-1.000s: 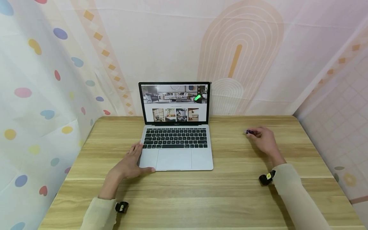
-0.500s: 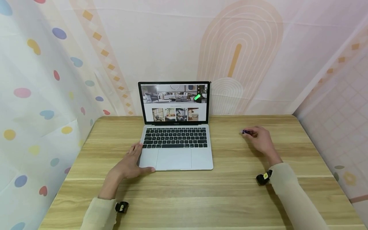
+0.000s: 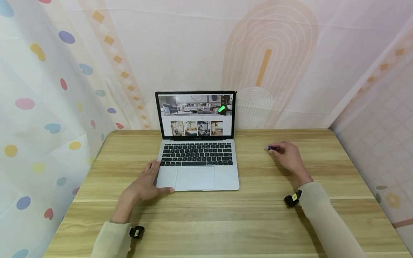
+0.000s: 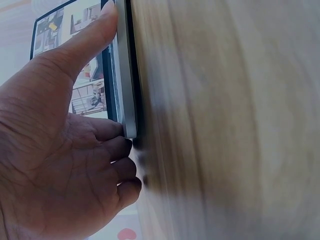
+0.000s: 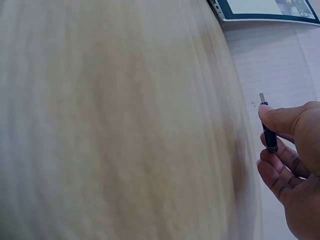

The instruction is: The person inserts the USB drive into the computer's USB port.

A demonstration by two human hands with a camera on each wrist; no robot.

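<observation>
My right hand point(image 3: 288, 156) pinches a small dark USB flash drive point(image 3: 272, 148) between thumb and fingers, over the table to the right of the laptop. In the right wrist view the metal plug of the USB flash drive point(image 5: 269, 131) points away from the hand, toward the laptop's side. A silver laptop point(image 3: 195, 178) stands with its lid raised and a web page on its screen. My left hand point(image 3: 145, 183) rests at the laptop's front left corner. Its thumb touches the front edge and its fingers lie along the left side.
The wooden table point(image 3: 206, 222) carries the laptop near its back edge. Behind it hangs a patterned cloth point(image 3: 190, 46), with more cloth at both sides. A green mark point(image 3: 221, 109) shows on the laptop screen. Each wrist wears a black camera point(image 3: 293, 199).
My right hand has moved slowly left with the USB flash drive, closer to the laptop's right side. The left hand and the laptop have stayed where they were.
</observation>
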